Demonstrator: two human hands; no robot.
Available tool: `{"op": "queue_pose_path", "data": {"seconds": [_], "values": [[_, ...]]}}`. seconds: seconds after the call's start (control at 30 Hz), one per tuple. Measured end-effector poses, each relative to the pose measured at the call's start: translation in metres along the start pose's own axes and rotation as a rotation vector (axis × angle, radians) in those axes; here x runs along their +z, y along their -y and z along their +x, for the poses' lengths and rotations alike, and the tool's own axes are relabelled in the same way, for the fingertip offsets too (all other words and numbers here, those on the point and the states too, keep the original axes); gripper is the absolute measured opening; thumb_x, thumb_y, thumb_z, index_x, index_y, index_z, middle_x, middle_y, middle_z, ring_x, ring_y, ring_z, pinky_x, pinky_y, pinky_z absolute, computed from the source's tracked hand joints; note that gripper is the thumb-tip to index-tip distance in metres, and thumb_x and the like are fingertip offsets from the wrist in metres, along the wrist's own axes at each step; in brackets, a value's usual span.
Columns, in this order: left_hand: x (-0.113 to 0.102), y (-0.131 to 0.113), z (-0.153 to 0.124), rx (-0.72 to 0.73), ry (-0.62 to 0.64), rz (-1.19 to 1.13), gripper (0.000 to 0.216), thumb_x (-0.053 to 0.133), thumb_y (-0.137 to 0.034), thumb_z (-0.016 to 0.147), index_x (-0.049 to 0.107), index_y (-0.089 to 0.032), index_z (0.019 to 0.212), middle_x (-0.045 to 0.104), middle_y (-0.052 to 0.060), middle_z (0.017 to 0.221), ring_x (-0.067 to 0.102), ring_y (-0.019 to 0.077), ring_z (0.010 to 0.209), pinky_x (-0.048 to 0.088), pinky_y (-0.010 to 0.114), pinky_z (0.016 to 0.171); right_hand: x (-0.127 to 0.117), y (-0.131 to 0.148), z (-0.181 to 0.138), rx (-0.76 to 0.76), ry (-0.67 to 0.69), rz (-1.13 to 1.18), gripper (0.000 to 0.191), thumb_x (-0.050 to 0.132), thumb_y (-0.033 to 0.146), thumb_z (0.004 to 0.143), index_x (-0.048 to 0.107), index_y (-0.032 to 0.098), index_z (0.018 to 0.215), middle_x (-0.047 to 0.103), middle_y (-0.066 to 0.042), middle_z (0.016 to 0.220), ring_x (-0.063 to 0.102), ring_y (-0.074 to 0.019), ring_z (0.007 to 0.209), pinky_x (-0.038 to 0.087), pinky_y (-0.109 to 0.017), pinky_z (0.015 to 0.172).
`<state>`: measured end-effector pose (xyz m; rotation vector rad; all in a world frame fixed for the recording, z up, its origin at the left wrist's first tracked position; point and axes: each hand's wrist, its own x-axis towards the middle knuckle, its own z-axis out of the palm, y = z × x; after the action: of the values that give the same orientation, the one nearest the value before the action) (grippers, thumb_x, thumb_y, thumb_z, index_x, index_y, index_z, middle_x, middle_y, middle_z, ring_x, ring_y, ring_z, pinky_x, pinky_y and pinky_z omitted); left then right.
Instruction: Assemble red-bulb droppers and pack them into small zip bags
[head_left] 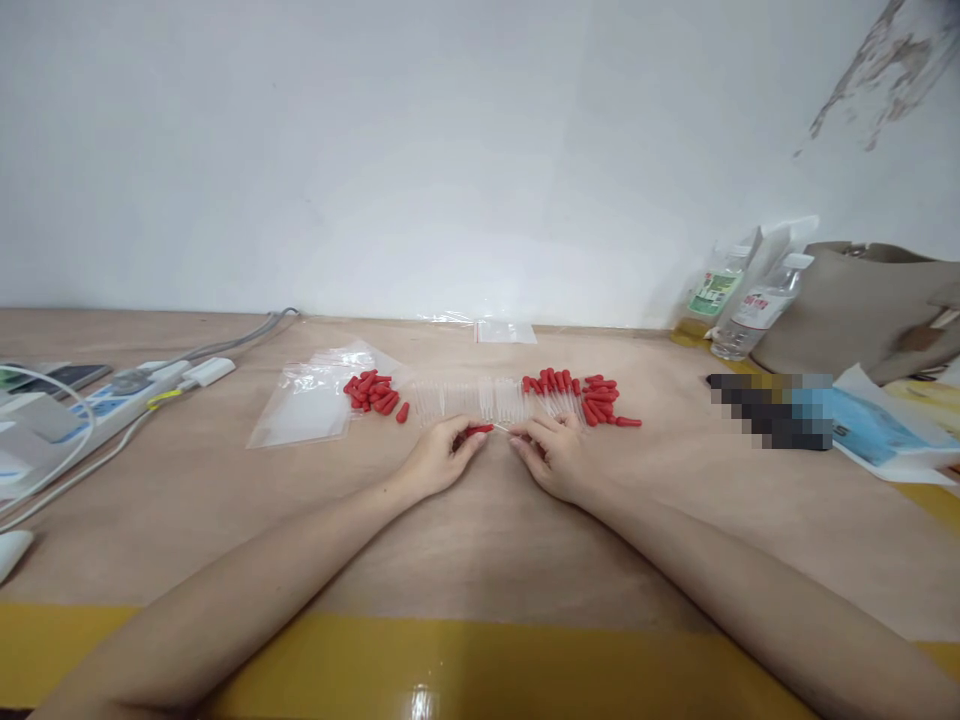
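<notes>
Close to the table's middle, my left hand (pixel 442 458) is closed around a red rubber dropper bulb (pixel 480 430). My right hand (pixel 553 460) pinches a thin clear dropper tube (pixel 501 428), its tip at the bulb's end; how far it goes in is too small to tell. Just beyond both hands lies a row of clear tubes (pixel 465 398). A pile of loose red bulbs (pixel 370 390) rests left of that row. On the right, several tubes fitted with red bulbs (pixel 553 382) lie side by side, near more red bulbs (pixel 600 400).
Clear plastic bags (pixel 300 410) lie left of the bulbs, another small bag (pixel 506 332) by the wall. A power strip (pixel 112 405) with cables occupies the left. Two bottles (pixel 757 310), a grey-beige handbag (pixel 870 310) and a blue packet (pixel 885 420) are at right.
</notes>
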<state>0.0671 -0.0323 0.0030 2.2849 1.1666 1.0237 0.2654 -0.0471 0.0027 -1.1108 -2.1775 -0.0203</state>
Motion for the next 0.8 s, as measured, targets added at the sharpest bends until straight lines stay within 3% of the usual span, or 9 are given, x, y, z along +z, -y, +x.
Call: {"op": "queue_pose_path", "data": {"seconds": [0.13,0.33,0.63,0.8], "values": [[-0.001,0.000,0.000,-0.014,0.012,-0.057,0.023,0.047,-0.033,0.084,0.062,-0.018,0.093,0.065,0.002,0.080,0.055,0.0127,0.065,0.044,0.025,0.060,0.001,-0.004,0.000,-0.028,0.034,0.074,0.020,0.044,0.027,0.086,0.062,0.021,0.095,0.063,-0.002,0.078,0.054,-0.0119,0.069,0.028,-0.030,0.073],[-0.005,0.000,-0.001,0.037,0.083,-0.135,0.020,0.047,-0.030,0.084,0.062,-0.017,0.089,0.064,0.003,0.083,0.057,0.0140,0.075,0.046,0.025,0.068,0.002,-0.013,0.003,-0.052,0.107,0.178,0.018,0.049,0.026,0.085,0.064,0.025,0.094,0.062,0.000,0.079,0.054,-0.0116,0.072,0.028,-0.031,0.076],[-0.005,-0.001,-0.002,0.062,0.123,-0.103,0.020,0.047,-0.030,0.085,0.061,-0.017,0.090,0.062,0.003,0.082,0.055,0.0129,0.071,0.044,0.023,0.064,-0.004,-0.008,0.002,-0.046,0.073,0.038,0.021,0.045,0.026,0.086,0.066,0.024,0.092,0.063,-0.001,0.082,0.051,-0.0113,0.067,0.024,-0.031,0.071],[-0.005,0.000,-0.003,0.105,0.114,-0.072,0.018,0.047,-0.028,0.085,0.061,-0.017,0.088,0.061,0.002,0.079,0.054,0.0125,0.071,0.042,0.023,0.065,-0.011,-0.004,0.006,-0.095,0.137,-0.026,0.023,0.043,0.025,0.087,0.065,0.025,0.092,0.063,0.001,0.078,0.050,-0.0109,0.065,0.022,-0.031,0.071]]}}
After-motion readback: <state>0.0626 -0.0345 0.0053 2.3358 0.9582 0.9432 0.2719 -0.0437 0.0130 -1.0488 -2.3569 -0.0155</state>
